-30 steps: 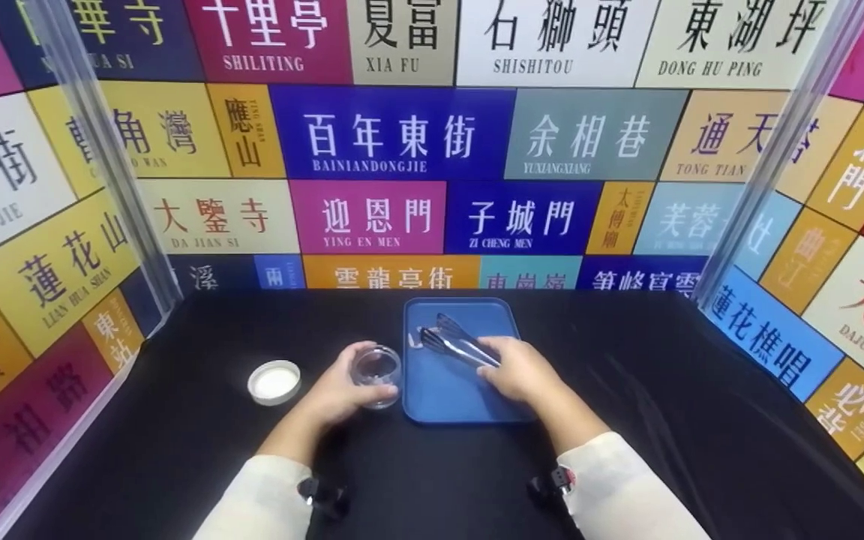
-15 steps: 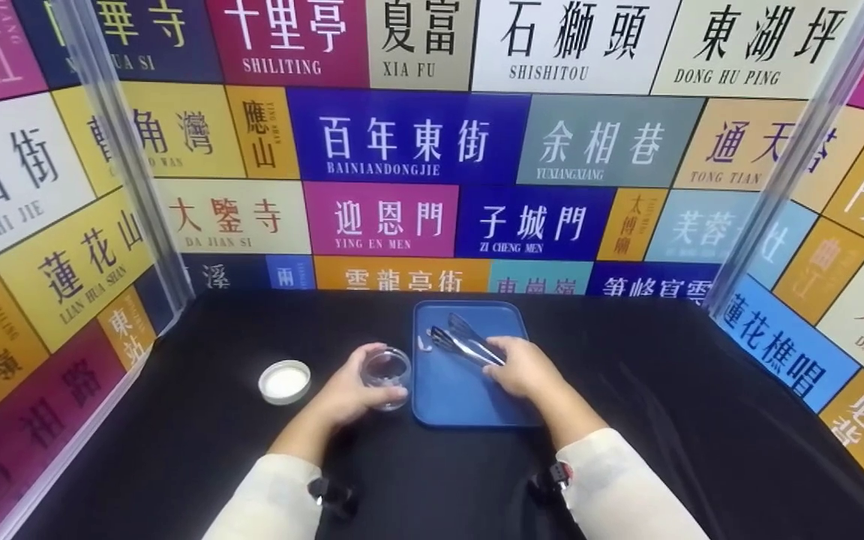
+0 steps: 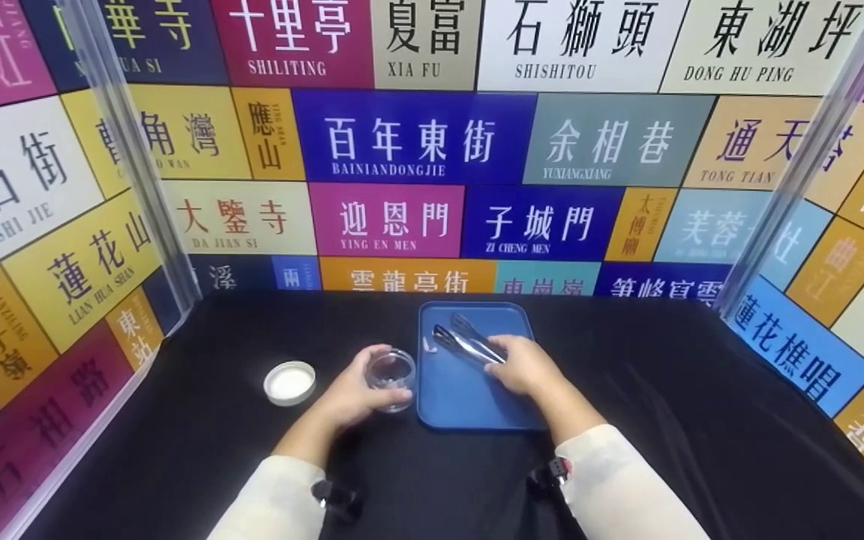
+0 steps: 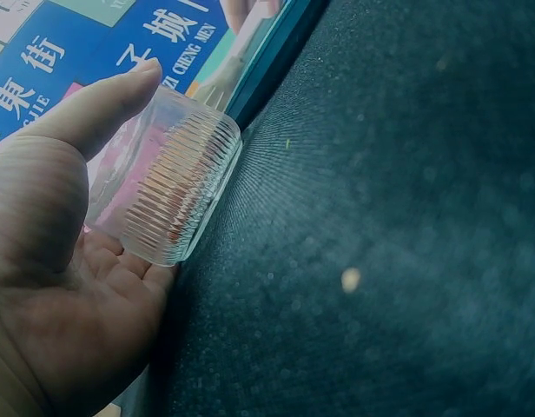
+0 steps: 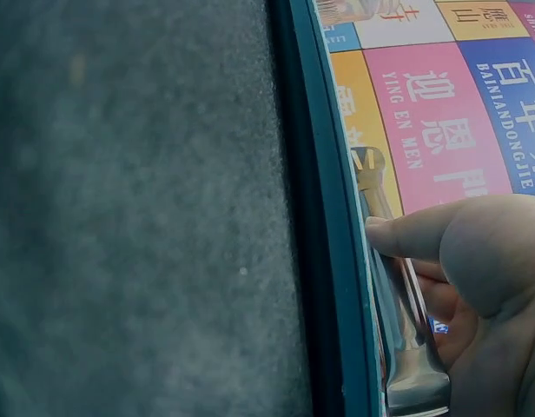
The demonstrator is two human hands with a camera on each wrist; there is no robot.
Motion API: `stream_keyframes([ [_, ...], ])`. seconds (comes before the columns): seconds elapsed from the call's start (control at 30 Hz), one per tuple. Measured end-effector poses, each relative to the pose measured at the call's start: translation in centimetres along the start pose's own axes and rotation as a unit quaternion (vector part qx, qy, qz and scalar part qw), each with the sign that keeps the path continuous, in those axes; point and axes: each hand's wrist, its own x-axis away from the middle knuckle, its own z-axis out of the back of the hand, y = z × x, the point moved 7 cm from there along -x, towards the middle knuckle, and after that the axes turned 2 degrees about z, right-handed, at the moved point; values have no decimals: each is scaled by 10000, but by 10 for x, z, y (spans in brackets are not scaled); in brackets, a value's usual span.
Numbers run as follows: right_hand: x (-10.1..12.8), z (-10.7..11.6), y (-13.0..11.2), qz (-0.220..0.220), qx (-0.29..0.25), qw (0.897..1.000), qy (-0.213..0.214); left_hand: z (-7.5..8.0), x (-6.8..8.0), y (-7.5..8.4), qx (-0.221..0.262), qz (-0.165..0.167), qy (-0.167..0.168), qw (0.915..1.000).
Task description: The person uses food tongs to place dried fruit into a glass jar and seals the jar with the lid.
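A black cloth (image 3: 702, 420) covers the desk from edge to edge. Three walls (image 3: 432, 135) close it in at the back, left and right, papered with bright panels of Chinese place names with romanised captions. Clear corner strips (image 3: 132, 157) run up the two back corners. The light is even.

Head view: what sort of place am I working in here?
Probably a staged recording booth, not a real kitchen. A black cloth covers the table, panels printed with colourful place-name signs wall it on three sides, and only a few props are laid out: a blue tray, tongs and a glass jar.
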Motion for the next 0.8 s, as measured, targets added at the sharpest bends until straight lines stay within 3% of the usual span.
stream_keyframes([
  [0.4, 3, 0, 4, -1, -88, 9999, 118, 0, 2, 2, -209, 87, 74, 9997],
  [0.8, 8, 6, 0, -17, -90, 9997, 243, 1, 3, 1, -128, 102, 63, 9998],
])
